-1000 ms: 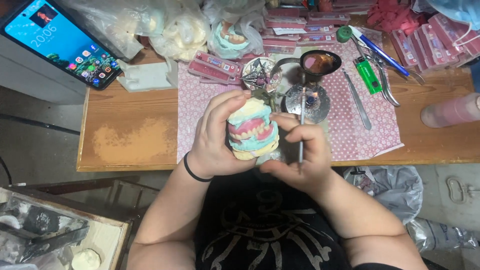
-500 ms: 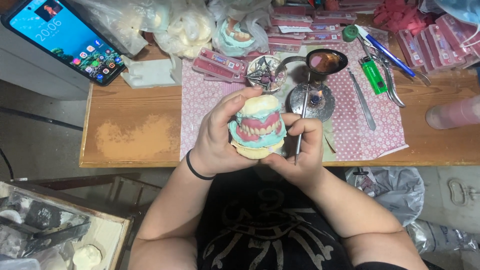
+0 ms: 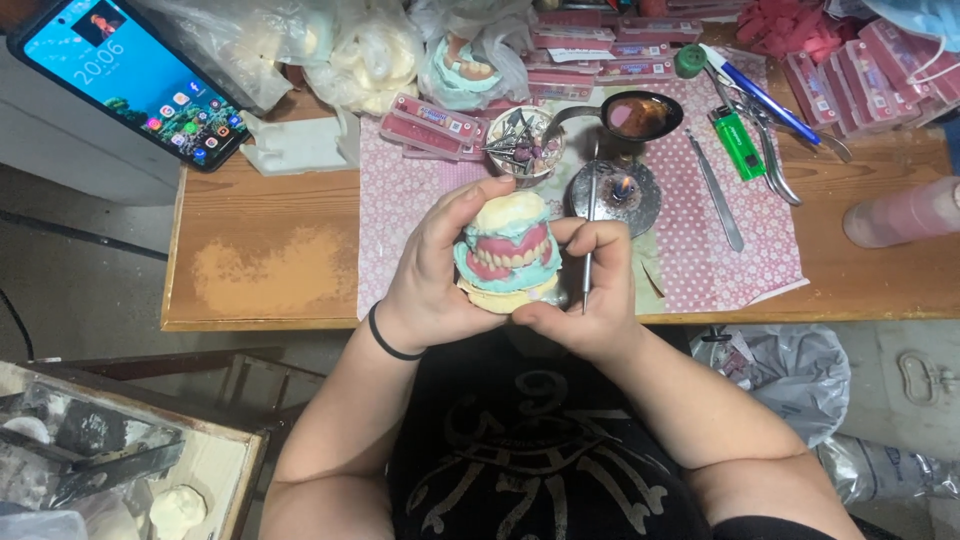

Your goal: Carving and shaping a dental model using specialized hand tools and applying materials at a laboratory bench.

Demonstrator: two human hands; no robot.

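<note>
Both hands (image 3: pixel 440 275) around denture model (image 3: pixel 507 250)

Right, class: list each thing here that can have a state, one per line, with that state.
Left hand: gripping the dental model.
Pink-and-teal plaster dental model: held up, teeth closed together.
Right hand: pinching a thin metal tool.
Thin metal tool: upright.
Small burner: lit.
Black smartphone: screen on.

Between the hands, the dental model (image 3: pixel 507 252) looks like matt, chalky plaster with glossy pink wax. The thin tool (image 3: pixel 587 262) is bright metal. Beyond them, the worn wooden tabletop (image 3: pixel 260 270) carries a patterned pink cloth (image 3: pixel 400 200).
</note>
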